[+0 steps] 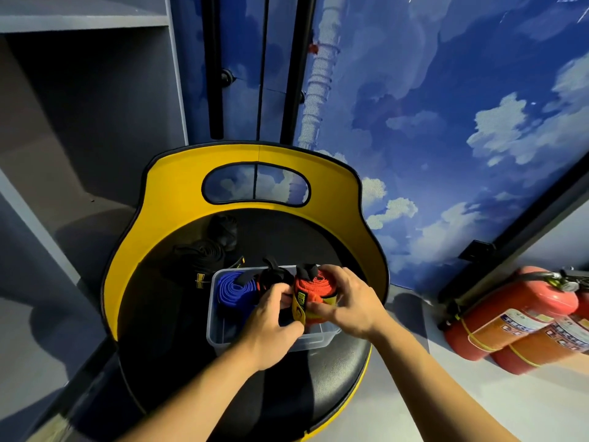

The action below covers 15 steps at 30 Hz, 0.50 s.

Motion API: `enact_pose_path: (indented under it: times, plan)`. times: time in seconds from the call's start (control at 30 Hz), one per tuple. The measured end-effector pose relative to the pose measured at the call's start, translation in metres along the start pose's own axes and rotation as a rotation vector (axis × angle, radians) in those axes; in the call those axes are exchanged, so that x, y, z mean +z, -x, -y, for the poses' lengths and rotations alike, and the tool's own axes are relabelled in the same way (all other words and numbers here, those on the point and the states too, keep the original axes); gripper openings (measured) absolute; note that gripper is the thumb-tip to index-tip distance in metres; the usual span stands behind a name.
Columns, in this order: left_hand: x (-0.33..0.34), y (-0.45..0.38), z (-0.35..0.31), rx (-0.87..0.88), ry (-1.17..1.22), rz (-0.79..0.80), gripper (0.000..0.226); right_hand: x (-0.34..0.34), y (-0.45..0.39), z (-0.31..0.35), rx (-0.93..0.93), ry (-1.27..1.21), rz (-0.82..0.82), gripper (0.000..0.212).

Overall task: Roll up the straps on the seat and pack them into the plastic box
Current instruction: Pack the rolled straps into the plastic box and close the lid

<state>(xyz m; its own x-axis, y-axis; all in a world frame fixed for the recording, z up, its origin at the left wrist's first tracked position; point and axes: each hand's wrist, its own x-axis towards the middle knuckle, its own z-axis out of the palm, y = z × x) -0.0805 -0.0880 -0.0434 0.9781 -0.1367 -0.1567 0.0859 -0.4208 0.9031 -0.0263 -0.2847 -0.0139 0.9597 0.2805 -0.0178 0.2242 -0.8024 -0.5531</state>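
A clear plastic box [220, 338] stands on the black seat [334, 378] of a round yellow-backed chair [178, 186]. Inside it at the left lies a rolled blue strap [234, 291]. Over the box's right half both hands hold a rolled orange strap [315, 287] with a yellow-and-black tab hanging in front. My right hand [350, 303] wraps the roll from the right. My left hand [271, 317] pinches it near the tab from the left. A second orange-and-black piece [271, 277] shows behind my left fingers. Black straps [204, 255] lie loose on the seat behind the box.
Two red fire extinguishers [516, 317] lie on the pale floor at the right. A wall with a blue sky and cloud print [446, 106] rises behind the chair. Grey shelving [79, 90] stands at the left, close to the chair.
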Motion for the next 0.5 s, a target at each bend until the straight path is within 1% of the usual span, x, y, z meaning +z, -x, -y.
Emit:
enact_pose_path:
  times: [0.1, 0.17, 0.23, 0.33, 0.43, 0.5]
  plan:
    - [0.001, 0.001, -0.003, -0.011, -0.03, 0.008, 0.044, 0.002, 0.002, -0.003, -0.027, 0.064, -0.018, 0.07]
    - [0.003, 0.004, -0.006, -0.001, -0.104, 0.011, 0.042, 0.003, 0.004, -0.005, -0.018, 0.139, 0.001, 0.066]
    - [0.005, 0.007, -0.009, 0.016, -0.19, 0.004, 0.046, 0.004, 0.005, -0.006, -0.02, 0.216, 0.016, 0.067]
    - [0.005, 0.005, -0.01, -0.002, -0.243, 0.006, 0.054, 0.007, 0.004, -0.007, -0.064, 0.359, -0.028, 0.076]
    - [0.002, 0.001, -0.007, -0.031, -0.288, 0.005, 0.063, 0.011, 0.002, -0.006, -0.095, 0.444, -0.026, 0.094]
    - [0.002, 0.0, -0.005, -0.026, -0.326, 0.007, 0.069, 0.014, 0.0, -0.005, -0.103, 0.477, -0.042, 0.091]
